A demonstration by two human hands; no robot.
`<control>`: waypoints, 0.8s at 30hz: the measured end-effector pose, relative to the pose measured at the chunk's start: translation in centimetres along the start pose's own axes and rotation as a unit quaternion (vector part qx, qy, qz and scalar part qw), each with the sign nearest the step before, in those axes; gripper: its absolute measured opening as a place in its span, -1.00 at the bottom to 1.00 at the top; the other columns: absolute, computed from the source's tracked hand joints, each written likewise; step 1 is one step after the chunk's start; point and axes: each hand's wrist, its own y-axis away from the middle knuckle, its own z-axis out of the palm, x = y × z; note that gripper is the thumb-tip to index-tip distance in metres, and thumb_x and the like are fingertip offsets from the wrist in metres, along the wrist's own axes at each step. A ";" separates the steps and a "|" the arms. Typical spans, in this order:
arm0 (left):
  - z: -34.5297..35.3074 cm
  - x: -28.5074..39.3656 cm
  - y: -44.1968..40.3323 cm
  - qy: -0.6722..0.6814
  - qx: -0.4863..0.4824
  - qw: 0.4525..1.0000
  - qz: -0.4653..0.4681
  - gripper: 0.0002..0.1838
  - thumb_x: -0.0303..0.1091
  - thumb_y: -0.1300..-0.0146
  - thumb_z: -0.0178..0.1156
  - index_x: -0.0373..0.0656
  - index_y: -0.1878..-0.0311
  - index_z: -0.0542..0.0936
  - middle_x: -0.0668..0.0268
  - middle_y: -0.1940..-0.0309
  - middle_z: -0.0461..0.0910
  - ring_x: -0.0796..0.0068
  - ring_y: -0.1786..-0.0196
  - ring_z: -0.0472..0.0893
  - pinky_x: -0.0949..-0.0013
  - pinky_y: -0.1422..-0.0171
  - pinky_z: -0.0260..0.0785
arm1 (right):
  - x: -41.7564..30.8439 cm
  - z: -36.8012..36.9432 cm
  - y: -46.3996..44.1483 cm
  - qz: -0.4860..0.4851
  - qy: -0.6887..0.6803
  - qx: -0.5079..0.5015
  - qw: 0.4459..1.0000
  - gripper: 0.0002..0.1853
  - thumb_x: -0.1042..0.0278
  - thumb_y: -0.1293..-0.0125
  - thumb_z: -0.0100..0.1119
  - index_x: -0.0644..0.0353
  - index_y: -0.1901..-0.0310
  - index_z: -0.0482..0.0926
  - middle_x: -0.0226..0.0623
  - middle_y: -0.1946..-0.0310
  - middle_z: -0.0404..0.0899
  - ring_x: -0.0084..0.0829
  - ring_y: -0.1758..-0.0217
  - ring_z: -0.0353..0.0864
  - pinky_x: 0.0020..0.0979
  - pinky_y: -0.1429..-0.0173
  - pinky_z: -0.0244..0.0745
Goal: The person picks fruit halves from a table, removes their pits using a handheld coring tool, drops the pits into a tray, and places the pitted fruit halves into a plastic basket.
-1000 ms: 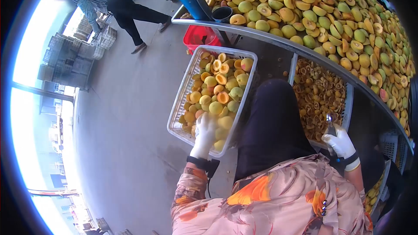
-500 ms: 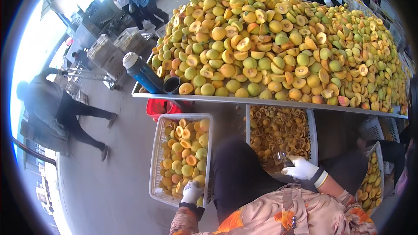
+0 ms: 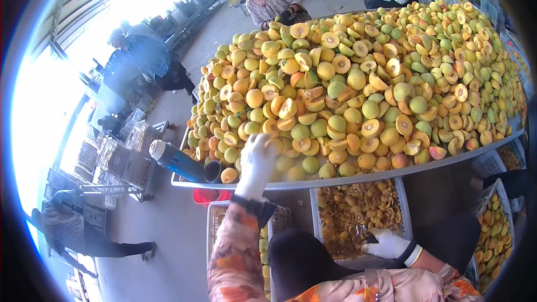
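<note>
My left hand [image 3: 256,162], in a white glove, is stretched over the front edge of a big heap of halved peaches [image 3: 335,86]. Its fingers are bent down at the fruit and smeared by motion, so whether they hold a half is unclear. Low on the right, my gloved right hand [image 3: 389,244] is closed around a small tool with a shiny looped metal head [image 3: 361,229]. Beneath that tool stands a white crate [image 3: 406,212] full of peach scraps [image 3: 358,204]. Under my left forearm, a second white crate [image 3: 212,229] with peach halves is partly covered.
The heap lies on a metal-rimmed table [image 3: 302,183]. A blue flask [image 3: 176,161] and a dark cup [image 3: 212,171] stand at its left corner. Below is a red container [image 3: 211,196]. Another fruit crate [image 3: 495,229] is at right. Several people are around, one [image 3: 277,3] across the table.
My left hand has moved from the left crate up to the heap. My right hand stays low with the tool. The view has tilted up, showing more of the people across the table.
</note>
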 end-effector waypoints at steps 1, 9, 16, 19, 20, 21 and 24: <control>1.8 0.4 -3.2 -0.019 0.024 0.999 0.030 -0.72 -0.33 -0.34 0.21 -0.17 -0.07 0.63 0.04 0.06 0.64 -0.10 0.01 0.64 0.06 -0.10 0.51 | 0.8 -0.1 -0.5 -0.006 0.039 0.008 0.999 -0.47 0.07 -0.27 0.31 0.33 -0.11 0.58 0.06 0.11 0.71 -0.08 0.00 0.71 -0.18 -0.11 0.55; 6.8 1.7 -12.1 -0.160 -0.187 0.969 -0.036 -0.48 -0.17 -0.16 0.37 -0.03 -0.20 0.54 -0.02 -0.18 0.49 -0.10 -0.06 0.65 -0.02 -0.10 0.56 | 0.9 -0.6 -0.2 0.006 0.029 0.052 0.998 -0.55 0.04 -0.26 0.34 0.34 0.14 0.56 -0.06 0.35 0.64 -0.09 0.23 0.68 -0.17 0.07 0.54; 8.3 1.6 -9.2 -0.081 -0.062 0.994 -0.038 -0.27 -0.24 -0.08 0.47 -0.19 -0.33 0.42 -0.03 -0.13 0.50 -0.11 -0.05 0.63 -0.01 -0.11 0.55 | 0.0 -0.6 0.4 -0.084 0.037 0.117 0.989 -0.48 0.07 -0.26 0.35 0.33 -0.06 0.53 -0.03 0.28 0.67 -0.04 0.18 0.68 -0.16 0.00 0.56; 7.0 2.2 -6.1 0.074 0.040 0.989 -0.122 -0.27 -0.31 -0.09 0.49 -0.31 -0.35 0.49 0.01 -0.12 0.55 0.05 -0.02 0.65 0.14 -0.11 0.55 | 0.3 -0.4 0.3 -0.093 0.034 0.168 0.981 -0.46 0.10 -0.27 0.36 0.35 -0.12 0.53 -0.03 0.25 0.69 -0.02 0.15 0.69 -0.16 -0.03 0.57; 7.6 0.6 -4.7 0.364 -0.011 0.901 -0.235 -0.39 -0.33 -0.12 0.48 -0.37 -0.23 0.56 0.12 -0.04 0.59 0.25 0.00 0.66 0.25 -0.06 0.55 | 0.4 -0.3 0.2 -0.084 0.031 0.184 0.979 -0.46 0.10 -0.27 0.36 0.35 -0.13 0.53 -0.04 0.24 0.69 -0.02 0.15 0.69 -0.15 -0.04 0.57; 5.1 4.0 -2.7 0.482 -0.036 0.825 -0.292 -0.49 -0.38 -0.20 0.42 -0.36 -0.19 0.55 0.18 -0.04 0.61 0.31 -0.04 0.65 0.25 -0.12 0.55 | 0.0 -0.1 0.0 -0.101 -0.011 0.181 0.978 -0.47 0.13 -0.27 0.37 0.36 -0.12 0.53 -0.03 0.24 0.69 -0.02 0.15 0.70 -0.16 -0.02 0.58; 2.0 10.8 4.0 0.682 -0.016 0.655 -0.326 -0.71 -0.43 -0.31 0.30 -0.27 -0.06 0.54 0.26 0.01 0.62 0.35 -0.07 0.63 0.23 -0.20 0.55 | -4.6 -0.2 1.1 -0.182 -0.027 0.212 0.960 -0.51 0.19 -0.26 0.39 0.35 -0.09 0.52 0.05 0.27 0.68 0.01 0.17 0.71 -0.15 0.05 0.58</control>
